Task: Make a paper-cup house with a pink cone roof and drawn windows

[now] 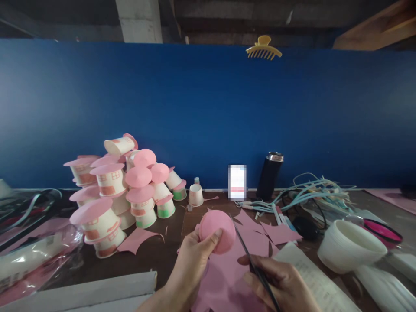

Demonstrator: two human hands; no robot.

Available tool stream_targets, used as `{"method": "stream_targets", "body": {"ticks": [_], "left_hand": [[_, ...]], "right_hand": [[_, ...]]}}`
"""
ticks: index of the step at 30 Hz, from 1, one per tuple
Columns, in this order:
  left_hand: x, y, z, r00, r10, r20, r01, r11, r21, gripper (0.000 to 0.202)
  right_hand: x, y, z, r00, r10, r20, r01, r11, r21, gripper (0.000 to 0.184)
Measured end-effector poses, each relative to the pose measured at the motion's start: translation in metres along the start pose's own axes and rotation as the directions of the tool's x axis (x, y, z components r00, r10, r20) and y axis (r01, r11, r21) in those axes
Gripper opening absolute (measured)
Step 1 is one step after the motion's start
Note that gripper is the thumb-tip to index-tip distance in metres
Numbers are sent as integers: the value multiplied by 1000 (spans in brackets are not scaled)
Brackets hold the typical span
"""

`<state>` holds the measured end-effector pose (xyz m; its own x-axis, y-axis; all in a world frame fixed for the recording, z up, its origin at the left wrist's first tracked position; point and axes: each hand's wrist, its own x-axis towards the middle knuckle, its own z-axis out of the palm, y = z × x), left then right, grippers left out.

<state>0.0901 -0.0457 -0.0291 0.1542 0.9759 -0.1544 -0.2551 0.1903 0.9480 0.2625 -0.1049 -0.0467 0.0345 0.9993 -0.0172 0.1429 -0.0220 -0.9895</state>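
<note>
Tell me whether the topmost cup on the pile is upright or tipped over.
Tipped over: the topmost cup lies on its side atop the pile, open mouth facing left, pink roof pointing right.

- pink cap (217, 231) in the left hand (191, 260): smooth matt paper, same stuff as the pink scraps (260, 232)
- thin tool (242, 238) in the right hand (279, 281): dark, looks like metal
- cup houses (110, 195): matt paper
- flask (269, 177): matt black, shiny metal rim
- table (152, 253): dark dull wood, I think
- bag (39, 255): clear crinkly plastic, glossy
</note>
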Motion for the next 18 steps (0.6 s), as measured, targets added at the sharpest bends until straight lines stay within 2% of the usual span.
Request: {"method": "stream_targets", "body": {"ticks": [8, 18], "left_hand": [[0, 0, 0, 999, -35, 18, 36, 999, -35, 44], [-1, -2, -1, 999, 15, 30, -13, 998, -58, 36]], "right_hand": [[0, -1, 0, 1000, 0, 5, 0, 1000, -13, 43], [-2, -4, 3, 999, 26, -23, -25, 1000, 10, 36]]}}
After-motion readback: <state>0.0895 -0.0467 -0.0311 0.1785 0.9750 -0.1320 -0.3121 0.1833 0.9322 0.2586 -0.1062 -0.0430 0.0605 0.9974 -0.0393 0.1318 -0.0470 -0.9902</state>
